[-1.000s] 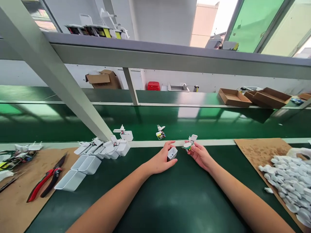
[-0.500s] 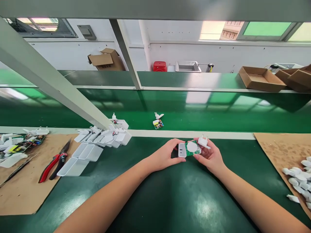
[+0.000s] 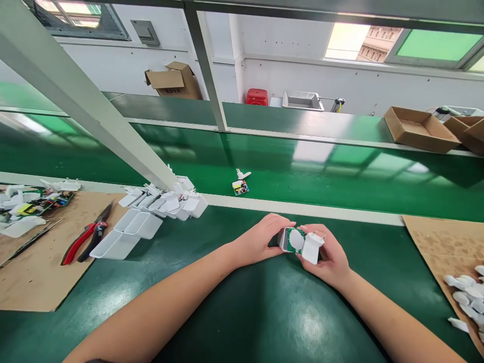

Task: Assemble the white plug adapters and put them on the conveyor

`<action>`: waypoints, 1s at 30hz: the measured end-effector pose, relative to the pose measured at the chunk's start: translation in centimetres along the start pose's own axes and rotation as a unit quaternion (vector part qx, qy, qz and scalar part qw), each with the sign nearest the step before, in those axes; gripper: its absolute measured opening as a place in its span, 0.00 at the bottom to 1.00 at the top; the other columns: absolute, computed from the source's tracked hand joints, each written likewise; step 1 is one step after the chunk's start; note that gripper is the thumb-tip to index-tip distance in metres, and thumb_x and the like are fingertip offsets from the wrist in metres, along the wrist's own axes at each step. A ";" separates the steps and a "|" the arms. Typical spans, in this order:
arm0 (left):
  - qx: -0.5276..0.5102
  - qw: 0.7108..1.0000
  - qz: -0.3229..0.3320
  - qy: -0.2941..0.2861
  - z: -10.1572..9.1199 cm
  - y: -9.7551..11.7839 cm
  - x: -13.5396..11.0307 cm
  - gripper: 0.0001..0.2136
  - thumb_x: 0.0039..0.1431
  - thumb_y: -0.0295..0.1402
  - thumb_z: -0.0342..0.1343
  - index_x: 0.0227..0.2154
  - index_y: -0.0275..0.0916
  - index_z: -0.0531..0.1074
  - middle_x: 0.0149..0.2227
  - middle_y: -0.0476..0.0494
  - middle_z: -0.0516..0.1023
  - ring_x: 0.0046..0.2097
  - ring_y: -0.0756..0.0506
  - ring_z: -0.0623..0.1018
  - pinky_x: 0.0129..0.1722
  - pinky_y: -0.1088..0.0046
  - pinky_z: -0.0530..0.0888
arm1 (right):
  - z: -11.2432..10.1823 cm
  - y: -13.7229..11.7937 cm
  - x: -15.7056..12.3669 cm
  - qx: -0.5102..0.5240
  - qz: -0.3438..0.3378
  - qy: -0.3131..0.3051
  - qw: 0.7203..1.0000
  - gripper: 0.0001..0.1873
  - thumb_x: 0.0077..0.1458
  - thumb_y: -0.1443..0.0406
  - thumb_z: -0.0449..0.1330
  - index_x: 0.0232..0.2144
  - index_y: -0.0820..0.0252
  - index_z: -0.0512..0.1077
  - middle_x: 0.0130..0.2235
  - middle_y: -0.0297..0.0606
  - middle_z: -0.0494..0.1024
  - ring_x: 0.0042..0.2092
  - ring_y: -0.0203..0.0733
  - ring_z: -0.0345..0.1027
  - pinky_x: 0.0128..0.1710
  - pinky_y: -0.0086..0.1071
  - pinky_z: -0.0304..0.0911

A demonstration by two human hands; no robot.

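Pressing closer together since the earlier view, the left hand (image 3: 257,242) is gripping a white charger casing (image 3: 283,239) and the right hand (image 3: 328,257) a white plug cover (image 3: 312,248), a green circuit board (image 3: 292,241) between them, over the green workbench (image 3: 227,322), with open bench reaching to the cardboard mat (image 3: 427,242) at the right

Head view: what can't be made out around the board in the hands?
Head view:
Back of the green circuit board: faces away, between the left hand and right hand.
Seating in the white casing: hidden by fingers and the white plug cap.
Small board on the belt: parts too small.
White pieces on the cardboard: cut off by the right edge.
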State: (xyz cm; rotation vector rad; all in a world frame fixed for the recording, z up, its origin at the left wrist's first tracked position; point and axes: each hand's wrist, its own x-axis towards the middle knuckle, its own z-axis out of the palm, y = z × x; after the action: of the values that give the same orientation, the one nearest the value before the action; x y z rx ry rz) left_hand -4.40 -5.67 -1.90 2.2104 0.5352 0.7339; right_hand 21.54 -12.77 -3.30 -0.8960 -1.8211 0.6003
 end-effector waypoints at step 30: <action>0.015 1.000 0.009 -0.013 0.0 0.4 0.0 0.30 0.64 0.34 0.69 0.67 0.47 0.70 0.61 0.36 0.76 0.63 0.34 0.73 0.65 0.52 0.74 | 0.1 -0.8 0.1 -0.078 -0.059 -0.049 0.994 0.43 0.62 0.67 0.71 0.75 0.45 0.62 0.58 0.49 0.76 0.56 0.57 0.78 0.55 0.49 0.79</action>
State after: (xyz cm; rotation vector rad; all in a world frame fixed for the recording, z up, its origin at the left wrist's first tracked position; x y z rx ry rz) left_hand -4.33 -5.99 -1.61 2.2519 0.5183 0.7094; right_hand 21.20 -13.16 -2.71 -0.8668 -2.0153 0.4384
